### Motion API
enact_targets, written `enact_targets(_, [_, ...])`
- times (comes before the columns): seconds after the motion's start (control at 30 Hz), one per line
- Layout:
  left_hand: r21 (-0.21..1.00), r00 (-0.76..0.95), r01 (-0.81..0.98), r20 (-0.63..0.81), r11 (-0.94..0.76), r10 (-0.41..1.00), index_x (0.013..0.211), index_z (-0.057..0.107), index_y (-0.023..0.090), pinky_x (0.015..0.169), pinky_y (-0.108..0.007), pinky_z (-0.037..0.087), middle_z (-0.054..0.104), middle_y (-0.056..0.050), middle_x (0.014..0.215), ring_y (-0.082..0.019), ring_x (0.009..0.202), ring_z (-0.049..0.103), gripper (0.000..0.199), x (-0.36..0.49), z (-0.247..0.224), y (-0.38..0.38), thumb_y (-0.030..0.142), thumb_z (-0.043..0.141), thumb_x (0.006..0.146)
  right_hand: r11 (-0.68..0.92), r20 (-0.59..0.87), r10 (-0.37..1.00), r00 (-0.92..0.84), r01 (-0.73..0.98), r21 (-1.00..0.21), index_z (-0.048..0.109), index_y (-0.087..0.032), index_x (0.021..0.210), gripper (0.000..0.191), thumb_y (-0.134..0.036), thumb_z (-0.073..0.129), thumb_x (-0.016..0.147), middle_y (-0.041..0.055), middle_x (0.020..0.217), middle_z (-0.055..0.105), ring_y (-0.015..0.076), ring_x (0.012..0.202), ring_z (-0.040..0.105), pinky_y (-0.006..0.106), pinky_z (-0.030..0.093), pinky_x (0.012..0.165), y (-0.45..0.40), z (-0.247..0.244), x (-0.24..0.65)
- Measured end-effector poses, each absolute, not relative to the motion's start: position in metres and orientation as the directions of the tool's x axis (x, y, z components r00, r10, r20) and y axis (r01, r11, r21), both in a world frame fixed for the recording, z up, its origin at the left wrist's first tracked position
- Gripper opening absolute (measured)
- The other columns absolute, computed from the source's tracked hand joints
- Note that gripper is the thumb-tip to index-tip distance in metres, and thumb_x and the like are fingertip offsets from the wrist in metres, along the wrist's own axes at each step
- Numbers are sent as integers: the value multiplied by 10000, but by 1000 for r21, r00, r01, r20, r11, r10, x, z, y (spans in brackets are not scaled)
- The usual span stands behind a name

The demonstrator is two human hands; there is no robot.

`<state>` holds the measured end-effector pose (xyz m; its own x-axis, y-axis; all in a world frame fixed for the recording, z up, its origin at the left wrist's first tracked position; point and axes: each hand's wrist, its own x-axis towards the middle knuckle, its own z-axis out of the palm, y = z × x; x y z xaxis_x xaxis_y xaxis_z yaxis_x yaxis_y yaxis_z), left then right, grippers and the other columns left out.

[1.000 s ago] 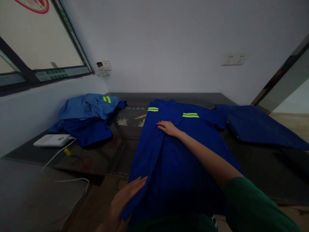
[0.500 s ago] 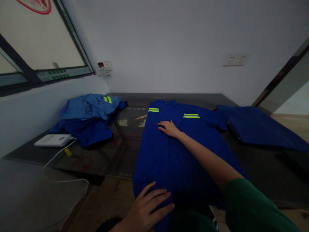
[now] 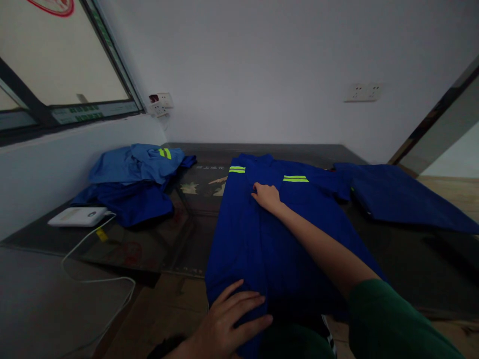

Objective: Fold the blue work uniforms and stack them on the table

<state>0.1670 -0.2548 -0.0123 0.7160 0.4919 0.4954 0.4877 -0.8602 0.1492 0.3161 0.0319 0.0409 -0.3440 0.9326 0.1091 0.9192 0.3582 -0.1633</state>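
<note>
A dark blue work jacket point(image 3: 239, 234) with yellow-green reflective stripes lies spread on the table, its collar at the far end and its left side folded inward. My right hand point(image 3: 267, 197) is at the chest, just below the collar, with its fingers curled down onto the cloth; the fingertips are partly hidden. Near the jacket's hem, my left hand point(image 3: 235, 316) lies on the fabric with its fingers spread.
Light and dark blue garments point(image 3: 136, 169) lie heaped on the left of the dark table point(image 3: 187, 244). In front of them sits a white power bank point(image 3: 78, 217) with a white cable point(image 3: 97, 280). A folded blue cloth item point(image 3: 404, 197) lies to the right.
My right hand has moved slightly right, and its outstretched fingers have curled in on the jacket's chest. My left hand stays almost still at the hem.
</note>
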Motion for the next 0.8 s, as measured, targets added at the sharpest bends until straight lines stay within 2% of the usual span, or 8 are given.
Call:
enact_targets(0.07, [127,739,503,449,-855,502,1422,409,197,1118,-463,331,592,-102,1314,-211,1266,495,508,166,-10,-255,423,253,994,292,3,955,-298,934,-204,536,-179,1235,368,-356,535,912,159,1120,671,300,1033,631,416,471,838,27,41,315])
enact_targets(0.13, [100,762,511,408,-854,503,1412,426,203,1122,-450,330,589,-90,1324,-206,1279,486,505,165,-6,-256,441,276,992,279,-23,956,-293,929,-242,504,-214,1265,382,-319,553,901,140,1156,661,286,1038,634,379,481,805,25,41,314])
enact_targets(0.27, [73,786,503,376,-861,491,1414,428,209,1129,-451,316,570,-86,1352,-206,1310,458,512,162,-6,-258,460,295,988,286,17,955,-296,904,-318,532,-288,1220,332,-254,554,890,57,1183,657,240,1060,626,326,475,805,26,42,317])
enact_targets(0.37, [64,781,504,393,-861,486,1418,423,211,1126,-489,306,557,-101,1363,-222,1324,444,506,161,-11,-259,451,348,979,281,65,959,-276,899,-335,576,-293,1166,282,-245,556,889,49,1165,663,239,1054,625,332,468,824,28,40,319])
enact_targets(0.5, [20,773,538,387,-843,503,1390,456,248,1098,-525,336,549,-103,1370,-239,1314,456,468,165,-17,-264,314,521,932,289,51,957,-285,923,-253,596,-294,1148,240,-298,544,914,59,1139,671,245,1010,637,336,474,785,27,30,322])
enact_targets(0.6, [-1,789,527,372,-850,489,1302,537,287,1109,-534,318,627,-45,1276,-210,1235,532,419,168,-14,-268,225,596,892,324,74,946,-316,933,-155,593,-274,1166,249,-332,512,938,79,1072,682,241,969,641,334,478,762,23,30,325])
enact_targets(0.73, [76,769,477,445,-875,458,1235,580,253,1114,-403,364,712,-3,1059,-119,992,636,323,170,3,-260,214,558,915,442,247,868,-431,897,10,625,-197,1138,265,-323,544,919,140,1182,609,273,1098,556,357,473,822,12,42,323])
enact_targets(0.8, [104,702,524,509,-845,498,1234,581,214,1074,-365,411,706,-39,1055,-127,996,632,319,173,13,-243,202,494,927,499,304,822,-482,866,23,630,-184,1153,291,-336,523,929,149,1251,568,280,1149,514,372,462,871,5,44,316])
